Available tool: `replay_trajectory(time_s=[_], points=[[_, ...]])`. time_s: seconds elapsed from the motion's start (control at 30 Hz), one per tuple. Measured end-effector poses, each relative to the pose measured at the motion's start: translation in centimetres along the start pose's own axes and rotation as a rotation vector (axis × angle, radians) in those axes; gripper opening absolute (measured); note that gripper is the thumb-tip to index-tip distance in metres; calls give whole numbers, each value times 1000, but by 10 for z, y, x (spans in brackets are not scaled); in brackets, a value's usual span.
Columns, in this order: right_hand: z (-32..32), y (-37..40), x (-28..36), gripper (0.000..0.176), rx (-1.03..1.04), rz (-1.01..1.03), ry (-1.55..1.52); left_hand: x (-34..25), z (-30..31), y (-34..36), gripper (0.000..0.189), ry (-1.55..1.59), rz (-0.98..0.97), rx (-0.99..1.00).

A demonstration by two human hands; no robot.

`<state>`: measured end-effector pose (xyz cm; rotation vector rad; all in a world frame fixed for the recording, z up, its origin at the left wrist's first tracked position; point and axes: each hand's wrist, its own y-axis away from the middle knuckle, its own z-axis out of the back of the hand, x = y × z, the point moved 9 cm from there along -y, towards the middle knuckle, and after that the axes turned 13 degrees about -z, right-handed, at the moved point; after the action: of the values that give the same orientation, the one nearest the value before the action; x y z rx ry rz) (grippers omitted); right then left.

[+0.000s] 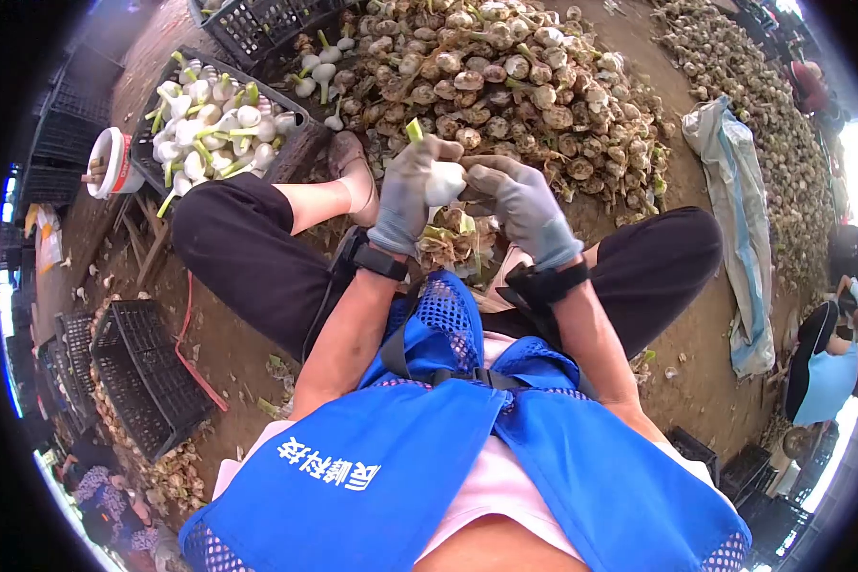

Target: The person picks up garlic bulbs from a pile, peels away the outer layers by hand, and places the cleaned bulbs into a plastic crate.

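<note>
In a grey glove, my left hand (408,191) is closed around a white garlic bulb (444,184), whose cut green stem sticks up above the fingers. My right hand (522,202), gloved too, has its fingertips bent against the right side of the bulb; whether they pinch a piece of skin I cannot make out. Below the hands lies a heap of loose garlic skins (456,240). Just beyond them rises a large pile of unpeeled, soil-stained garlic (505,91).
At the left stands a black crate (303,143) full of clean white garlic, beside a white bucket (114,164). More black crates (148,372) lie lower left. A woven sack (739,229) stretches along the right, near another garlic pile (782,153). Other people (820,362) sit farther off.
</note>
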<state>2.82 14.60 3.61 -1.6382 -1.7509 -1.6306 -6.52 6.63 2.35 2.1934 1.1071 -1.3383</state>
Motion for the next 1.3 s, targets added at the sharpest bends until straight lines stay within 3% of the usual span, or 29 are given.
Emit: replay_trajectory(time_s=[0.03, 0.07, 0.13, 0.17, 0.27, 0.43, 0.5, 0.6, 0.67, 0.73, 0.8, 0.87, 0.93, 1.0, 1.07, 1.1, 1.13, 1.2, 1.27, 1.3], points=[[4, -4, -4, 29, -43, 22, -17, 5, 1, -3, 25, 25, -128, -6], [8, -7, -5, 28, -84, 44, -34, 4, -2, -2, 25, 23, -128, -6], [10, -14, -14, 27, -66, 10, -80, 16, 15, 8, 21, -95, 58, -210], [9, -16, -20, 27, -53, -27, -127, 16, 15, 11, 18, 10, 42, -249], [6, -17, -20, 25, -53, -20, -141, 15, 21, 6, 27, -137, -64, -232], [18, -24, -23, 23, -75, -37, -113, 20, 23, 4, 27, -241, -9, -216], [16, -26, -25, 25, 67, -32, -278, 29, 23, 5, 30, -122, 74, -188], [15, -20, -22, 26, 65, -10, -322, 24, 20, -2, 29, 19, 37, -240], [13, -13, -15, 27, -26, -8, -175, 16, 21, -3, 27, -37, -28, -230], [14, -12, -14, 28, -121, -5, -30, -11, 17, -6, 21, -406, -352, -128], [6, -10, 1, 30, -272, 266, 328, -11, 14, -4, 13, -310, -256, -161], [4, -12, 2, 30, -373, 316, 509, -46, -13, 1, 10, -846, -766, 61], [2, -14, -7, 30, -268, 124, 155, -42, -10, 2, 10, -807, -728, 45], [16, -28, -25, 28, -265, 99, 95, -22, 5, -2, 14, -406, -511, -21], [53, -56, -54, 23, -421, 165, 317, 15, 13, 1, 24, 315, -16, -203], [38, -38, -45, 19, -325, 209, 426, 24, 18, -4, 31, 538, -1, -217], [24, -37, -56, 22, -180, 527, 1176, 33, 28, -6, 32, 630, 57, -343], [34, -37, -78, 23, -158, -308, 419, 23, 21, -3, 32, 742, 139, -321], [30, -49, -49, 27, -165, 72, 598, 28, 32, -6, 33, 626, 98, -249], [17, -34, -35, 27, -125, 3, 508, 19, 32, -5, 33, 492, 54, -235]])
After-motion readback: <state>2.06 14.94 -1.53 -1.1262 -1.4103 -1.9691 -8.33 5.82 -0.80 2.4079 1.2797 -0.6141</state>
